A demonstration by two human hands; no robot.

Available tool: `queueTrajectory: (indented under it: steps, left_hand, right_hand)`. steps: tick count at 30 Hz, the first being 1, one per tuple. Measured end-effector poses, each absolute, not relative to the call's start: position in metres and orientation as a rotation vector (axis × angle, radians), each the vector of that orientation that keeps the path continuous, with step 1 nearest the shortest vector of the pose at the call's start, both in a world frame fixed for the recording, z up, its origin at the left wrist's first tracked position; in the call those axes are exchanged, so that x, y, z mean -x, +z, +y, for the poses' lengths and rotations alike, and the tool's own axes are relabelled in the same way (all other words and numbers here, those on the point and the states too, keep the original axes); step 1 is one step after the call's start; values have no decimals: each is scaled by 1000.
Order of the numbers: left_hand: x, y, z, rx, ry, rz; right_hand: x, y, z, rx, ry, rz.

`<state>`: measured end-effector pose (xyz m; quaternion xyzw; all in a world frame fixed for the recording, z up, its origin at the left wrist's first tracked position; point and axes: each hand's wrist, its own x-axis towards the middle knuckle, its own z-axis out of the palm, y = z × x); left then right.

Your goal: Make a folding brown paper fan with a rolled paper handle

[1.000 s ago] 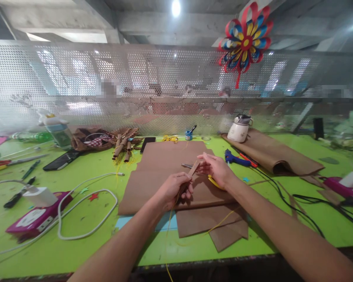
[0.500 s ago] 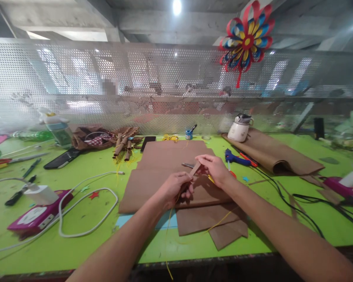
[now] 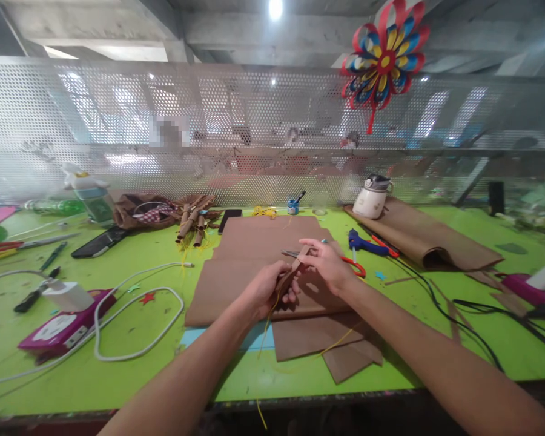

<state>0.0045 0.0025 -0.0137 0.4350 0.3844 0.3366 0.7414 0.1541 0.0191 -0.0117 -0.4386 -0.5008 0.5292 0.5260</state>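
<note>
Above the brown paper sheets point(image 3: 236, 290), my left hand point(image 3: 269, 287) is closed on the lower end of a narrow folded brown paper strip point(image 3: 292, 274). Yellow string point(image 3: 267, 333) hangs down from that hand past the table's front edge. My right hand point(image 3: 329, 266) pinches the strip's upper end between thumb and fingers. A pair of scissors with a red handle point(image 3: 356, 267) lies on the paper just behind my right hand, its middle hidden by that hand. Smaller brown paper pieces point(image 3: 300, 342) stick out nearest me, over a light blue sheet point(image 3: 200, 336).
A blue glue gun point(image 3: 367, 244) and a rolled brown sheet point(image 3: 427, 233) with a white bottle point(image 3: 371, 197) are on the right. At left are a purple power strip point(image 3: 68, 324), a white cable point(image 3: 181, 303) and rolled paper tubes point(image 3: 191, 223). A perforated screen point(image 3: 263, 175) stands behind.
My right fingers have shifted along the strip, and the strip shows more of its length between the hands. More of the scissors' red handle is visible. The view has shifted slightly.
</note>
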Motion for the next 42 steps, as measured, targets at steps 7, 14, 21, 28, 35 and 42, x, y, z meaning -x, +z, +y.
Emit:
queueTrajectory:
  steps: [7,14,21,28,35,42]
  left_hand:
    - [-5,-16,3,-938,693,818]
    - [0,-20,5,-990,686,747]
    - [4,-19,5,-1008,646,676]
    - [2,-20,5,-959,646,636]
    - [1,-20,4,-923,687,636]
    - [1,-13,3,-883,816,641]
  right_hand:
    - [-158,-13,27,1089,1114,-1257]
    - [-163,-12,37,1095,1055,-1288]
    - [-166,-7,45,1054,1128,-1406]
    - [-162,-2,39,1019,1190,-1526]
    - [-157,-2,33,1054,1178,-1560]
    - [-160,-4,33,1054,1166,-1424]
